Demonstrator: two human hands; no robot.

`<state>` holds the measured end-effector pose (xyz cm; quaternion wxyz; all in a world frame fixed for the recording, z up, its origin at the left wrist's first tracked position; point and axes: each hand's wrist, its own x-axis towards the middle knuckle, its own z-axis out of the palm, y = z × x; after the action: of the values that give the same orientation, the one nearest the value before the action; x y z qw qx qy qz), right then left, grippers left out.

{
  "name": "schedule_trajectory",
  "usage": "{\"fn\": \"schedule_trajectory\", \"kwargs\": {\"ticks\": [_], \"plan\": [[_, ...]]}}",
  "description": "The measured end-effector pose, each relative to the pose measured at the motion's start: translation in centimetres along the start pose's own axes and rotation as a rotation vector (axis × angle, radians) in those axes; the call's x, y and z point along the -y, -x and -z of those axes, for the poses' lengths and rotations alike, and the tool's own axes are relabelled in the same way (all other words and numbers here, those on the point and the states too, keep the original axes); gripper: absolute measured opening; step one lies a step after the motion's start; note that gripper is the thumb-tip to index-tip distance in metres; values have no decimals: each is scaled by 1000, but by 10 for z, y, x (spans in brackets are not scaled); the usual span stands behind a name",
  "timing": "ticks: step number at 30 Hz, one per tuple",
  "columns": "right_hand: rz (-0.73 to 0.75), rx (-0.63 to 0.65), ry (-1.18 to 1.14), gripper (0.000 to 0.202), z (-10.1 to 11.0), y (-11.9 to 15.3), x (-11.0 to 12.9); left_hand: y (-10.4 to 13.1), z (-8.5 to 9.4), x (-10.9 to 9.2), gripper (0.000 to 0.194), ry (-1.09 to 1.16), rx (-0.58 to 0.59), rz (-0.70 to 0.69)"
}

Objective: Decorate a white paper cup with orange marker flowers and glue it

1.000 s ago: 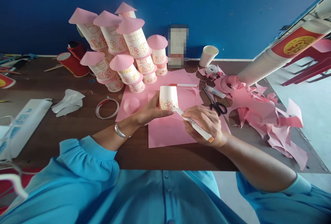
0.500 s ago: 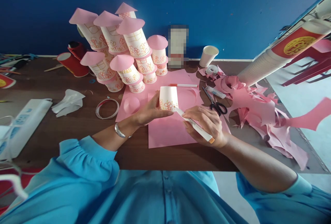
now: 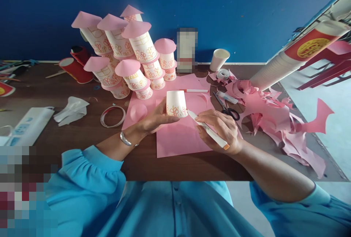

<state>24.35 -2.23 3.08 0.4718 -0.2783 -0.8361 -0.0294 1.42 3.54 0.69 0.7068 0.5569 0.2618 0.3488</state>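
An upside-down white paper cup (image 3: 176, 100) with orange flowers drawn along its rim is held by my left hand (image 3: 157, 117), its fingers partly hidden behind the cup. My right hand (image 3: 219, 129) is closed around a white marker (image 3: 211, 133) with an orange end, its tip at the cup's lower right side. Beneath the hands lies pink paper (image 3: 175, 144). A red-and-white marker (image 3: 195, 91) rests on the paper behind the cup. Black-handled scissors (image 3: 230, 112) lie just beyond my right hand.
Decorated cup towers with pink cone roofs (image 3: 137, 29) stand at the back left. Pink paper scraps (image 3: 274, 113) and a long stack of cups (image 3: 290, 58) are on the right. A tape roll (image 3: 113, 116), crumpled white paper (image 3: 72, 111) and a power strip (image 3: 33, 125) lie left.
The cup has turned slightly in my left hand, bringing more drawn flowers into view. The marker tip has moved to the cup's right edge. The whole view has shifted a little.
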Motion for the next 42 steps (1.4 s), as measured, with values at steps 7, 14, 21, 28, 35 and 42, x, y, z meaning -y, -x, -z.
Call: {"fn": "schedule_trajectory", "kwargs": {"ticks": [7,14,21,28,35,42], "plan": [[11,-6,-17,20,0,0,1,0,3,5,55,201,40,-20],[3,4,-45,22,-2,2,1,0,5,10,59,271,45,-35],[14,21,-72,21,-5,4,2,-1,8,14,60,220,52,-70],[1,27,-62,22,-5,2,4,2,7,10,66,61,31,-57],[-10,39,-69,21,-5,3,5,2,3,5,69,-53,11,-63],[-26,50,-82,17,-4,1,7,4,3,5,69,-81,-6,-80]]}}
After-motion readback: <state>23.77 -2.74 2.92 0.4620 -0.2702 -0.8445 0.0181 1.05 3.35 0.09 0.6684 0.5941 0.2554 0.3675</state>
